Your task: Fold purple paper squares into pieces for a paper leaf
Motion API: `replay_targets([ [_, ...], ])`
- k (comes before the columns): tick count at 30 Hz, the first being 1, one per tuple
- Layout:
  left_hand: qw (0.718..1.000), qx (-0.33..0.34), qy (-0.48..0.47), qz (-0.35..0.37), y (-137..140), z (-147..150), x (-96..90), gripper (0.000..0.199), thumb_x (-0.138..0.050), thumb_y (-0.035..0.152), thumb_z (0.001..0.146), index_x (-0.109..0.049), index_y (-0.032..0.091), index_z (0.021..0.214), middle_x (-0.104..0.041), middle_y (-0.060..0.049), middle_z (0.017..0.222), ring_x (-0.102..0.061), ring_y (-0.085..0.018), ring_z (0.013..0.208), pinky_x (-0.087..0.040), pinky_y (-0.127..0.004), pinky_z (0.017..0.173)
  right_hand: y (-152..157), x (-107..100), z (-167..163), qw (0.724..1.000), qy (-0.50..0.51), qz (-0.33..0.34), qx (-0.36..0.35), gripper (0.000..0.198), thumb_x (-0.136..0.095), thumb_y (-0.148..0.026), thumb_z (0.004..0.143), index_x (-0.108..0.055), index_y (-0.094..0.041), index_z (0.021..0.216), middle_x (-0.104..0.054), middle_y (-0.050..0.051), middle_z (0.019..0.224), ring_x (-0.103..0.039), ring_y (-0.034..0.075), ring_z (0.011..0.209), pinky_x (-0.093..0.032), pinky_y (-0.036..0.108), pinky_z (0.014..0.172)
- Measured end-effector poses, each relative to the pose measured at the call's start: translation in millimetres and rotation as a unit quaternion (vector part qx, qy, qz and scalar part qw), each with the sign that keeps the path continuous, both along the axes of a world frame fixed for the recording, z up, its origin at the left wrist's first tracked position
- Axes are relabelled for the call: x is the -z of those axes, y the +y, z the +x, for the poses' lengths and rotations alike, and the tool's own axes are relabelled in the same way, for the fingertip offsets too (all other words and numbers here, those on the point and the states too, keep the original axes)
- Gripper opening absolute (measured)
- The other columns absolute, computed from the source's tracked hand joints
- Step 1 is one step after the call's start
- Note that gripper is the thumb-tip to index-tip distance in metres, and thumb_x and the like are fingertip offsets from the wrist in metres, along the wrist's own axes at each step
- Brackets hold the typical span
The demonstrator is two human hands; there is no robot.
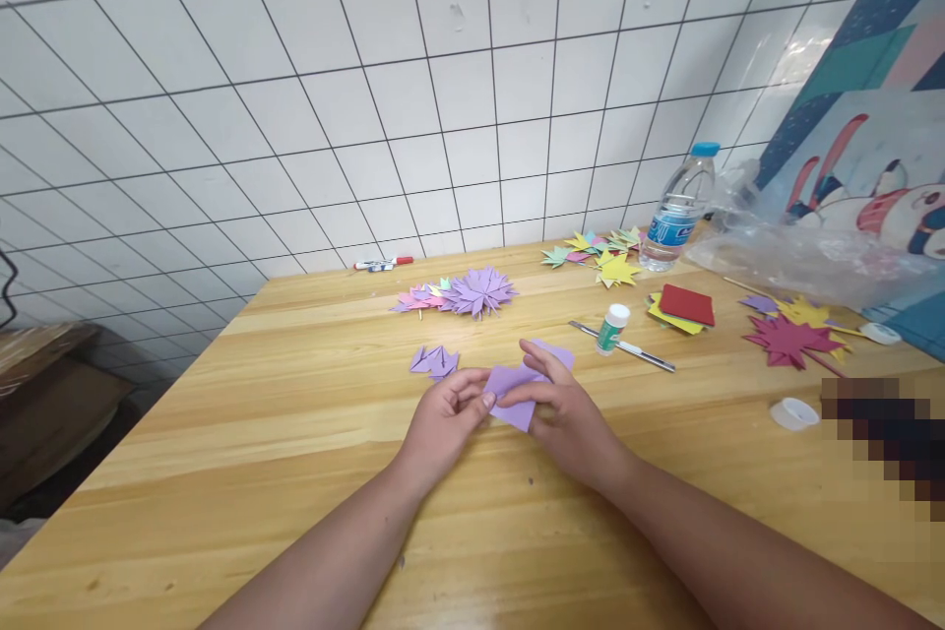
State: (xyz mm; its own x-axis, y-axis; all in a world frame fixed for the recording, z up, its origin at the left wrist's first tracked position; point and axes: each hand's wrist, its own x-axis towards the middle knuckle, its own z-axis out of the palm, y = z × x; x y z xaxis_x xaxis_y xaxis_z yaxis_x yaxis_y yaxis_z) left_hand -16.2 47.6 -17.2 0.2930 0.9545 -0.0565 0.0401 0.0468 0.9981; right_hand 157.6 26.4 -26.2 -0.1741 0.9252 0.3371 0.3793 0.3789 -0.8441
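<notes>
My left hand point(447, 423) is closed, pinching the left edge of a purple square of paper point(519, 415) between thumb and fingers, just above the table. My right hand point(572, 418) grips the same paper from the right, its fingers bent over the top side and partly hiding it. Behind the right fingers shows more purple paper point(561, 352); whether it is a separate sheet I cannot tell. Small folded purple paper pieces point(437, 361) lie just beyond my left hand.
On the wooden table point(295, 472) lie paper flowers point(479, 292), a glue stick point(612, 329) beside a pen point(646, 356), red and yellow paper squares point(686, 305), a crimson paper star point(788, 340) and a white cap point(794, 413). A water bottle point(675, 212) stands near the tiled wall, by a plastic bag point(804, 261).
</notes>
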Motion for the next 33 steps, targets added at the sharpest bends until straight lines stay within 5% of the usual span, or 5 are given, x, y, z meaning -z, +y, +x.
replay_targets([
  [9, 0.998, -0.039, -0.021, -0.033, 3, -4, -1.3, 0.044, -0.071, 0.037, 0.065, -0.059, 0.014, 0.101, -0.068, -0.004, 0.073, -0.059, -0.013, 0.062, -0.046, -0.022, 0.055, -2, -2, -2, 0.995, 0.063, -0.064, -0.032, 0.025, -0.055, -0.012, 0.074, -0.069, -0.027, 0.089, -0.063, 0.003, 0.097, -0.061, 0.016, 0.089, -0.051, 0.028, 0.075],
  [20, 1.0, 0.01, 0.001, -0.012, -5, 2, -3.7, 0.049, -0.073, 0.038, 0.063, -0.058, 0.013, 0.102, -0.069, -0.006, 0.072, -0.062, -0.016, 0.067, -0.045, -0.025, 0.064, -2, -12, -4, 0.985, 0.116, -0.122, 0.031, 0.013, -0.062, -0.03, 0.072, -0.059, -0.018, 0.068, -0.06, 0.0, 0.07, -0.056, 0.013, 0.067, -0.047, 0.023, 0.06],
  [24, 0.999, 0.031, 0.029, 0.001, -8, 2, -10.7, 0.046, -0.067, 0.043, 0.069, -0.059, 0.014, 0.104, -0.067, -0.005, 0.074, -0.06, -0.016, 0.067, -0.041, -0.021, 0.053, -2, -13, -3, 0.984, 0.124, -0.125, 0.036, 0.012, -0.06, -0.028, 0.073, -0.056, -0.018, 0.068, -0.059, -0.001, 0.069, -0.055, 0.012, 0.066, -0.045, 0.022, 0.057],
  [29, 0.993, 0.073, 0.094, 0.024, -7, 2, -11.2, 0.03, -0.06, 0.043, 0.075, -0.066, 0.014, 0.07, -0.066, -0.003, 0.064, -0.055, -0.012, 0.055, -0.038, -0.021, 0.051, -2, -14, -4, 0.983, 0.12, -0.122, 0.06, 0.013, -0.06, -0.027, 0.072, -0.054, -0.018, 0.066, -0.06, -0.001, 0.067, -0.056, 0.012, 0.064, -0.045, 0.023, 0.058],
  [33, 0.993, 0.058, 0.105, -0.003, -6, 1, -7.4, 0.032, -0.056, 0.044, 0.077, -0.065, 0.014, 0.07, -0.068, -0.005, 0.065, -0.054, -0.012, 0.052, -0.038, -0.022, 0.05, -2, -14, -4, 0.982, 0.125, -0.119, 0.071, 0.013, -0.061, -0.027, 0.072, -0.054, -0.018, 0.064, -0.061, -0.001, 0.065, -0.058, 0.013, 0.062, -0.045, 0.023, 0.058],
])
